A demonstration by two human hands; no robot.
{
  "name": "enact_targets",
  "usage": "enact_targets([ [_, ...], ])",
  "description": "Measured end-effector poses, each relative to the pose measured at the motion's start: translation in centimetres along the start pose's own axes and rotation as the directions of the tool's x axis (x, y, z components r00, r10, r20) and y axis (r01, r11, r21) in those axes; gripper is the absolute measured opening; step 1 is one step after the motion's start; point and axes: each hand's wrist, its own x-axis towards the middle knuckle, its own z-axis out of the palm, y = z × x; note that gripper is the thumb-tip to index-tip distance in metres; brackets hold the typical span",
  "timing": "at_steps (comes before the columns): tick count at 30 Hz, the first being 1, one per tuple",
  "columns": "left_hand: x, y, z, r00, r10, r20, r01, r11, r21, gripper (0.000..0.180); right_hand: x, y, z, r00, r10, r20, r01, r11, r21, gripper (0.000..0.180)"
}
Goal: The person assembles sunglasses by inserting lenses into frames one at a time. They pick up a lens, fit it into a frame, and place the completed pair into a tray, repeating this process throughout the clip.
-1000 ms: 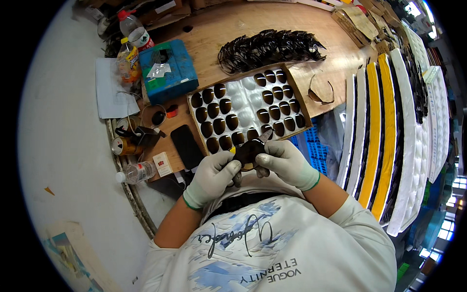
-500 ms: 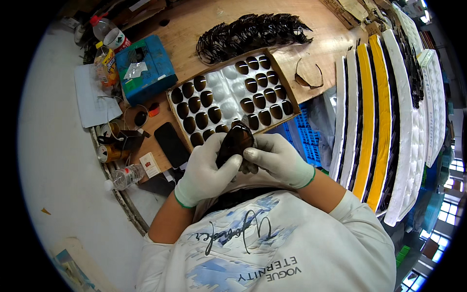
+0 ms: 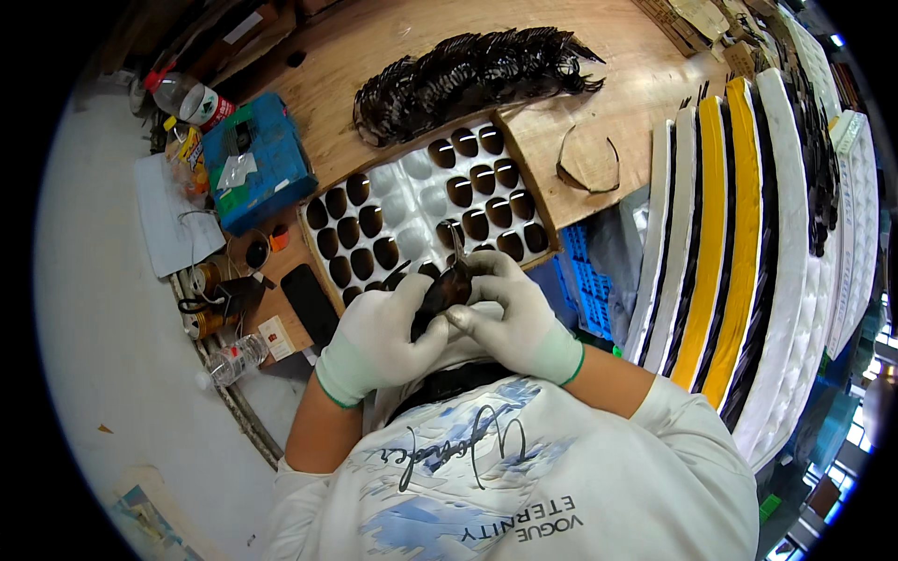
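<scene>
In front of my chest, both gloved hands hold one pair of dark sunglasses [image 3: 447,288]. My left hand [image 3: 376,335] is closed on one side, its thumb pressed along the lens. At the other side, my right hand [image 3: 520,323] pinches the rim between thumb and fingers. A thin part of the glasses points up between the hands; the undersides of the fingers are hidden. Just beyond lies a shallow cardboard box with a silver moulded tray [image 3: 400,208], holding rows of brown tinted lenses [image 3: 482,178]. Some middle pockets show no lens.
A heap of dark eyeglass frames [image 3: 468,84] lies behind the box, with a single frame [image 3: 589,173] to its right. Left are a blue box [image 3: 267,168], bottles [image 3: 192,101] and a phone [image 3: 309,304]. Stacked white and yellow trays [image 3: 711,234] stand at right.
The sunglasses have turned, so a thin part now points upward. My hands have shifted slightly left and down, and the right fingers have moved higher around the rim. The view has shifted a little.
</scene>
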Motion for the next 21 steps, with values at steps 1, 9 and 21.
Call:
enact_targets([
  [1, 0.9, 0.5, -0.1, 1.0, -0.004, 0.016, 0.004, 1.0, 0.01, 0.03, 0.3, 0.1, -0.8, 0.999, -0.035, -0.031, 0.034, 0.999, -0.022, 0.029],
  [9, 7.3, 3.0, 1.3, 0.941, -0.11, 0.321, 0.115, 0.993, 0.002, 0.031, 6.2, 4.8, -10.3, 0.847, -0.393, 0.359, 0.436, 0.899, -0.044, 0.061],
  [21, 9.4, -12.9, 14.9, 0.834, -0.525, -0.167, 0.541, 0.72, 0.434, 0.066, 7.5, 4.5, -11.4, 0.935, -0.096, 0.341, -0.133, 0.797, 0.589, 0.064],
])
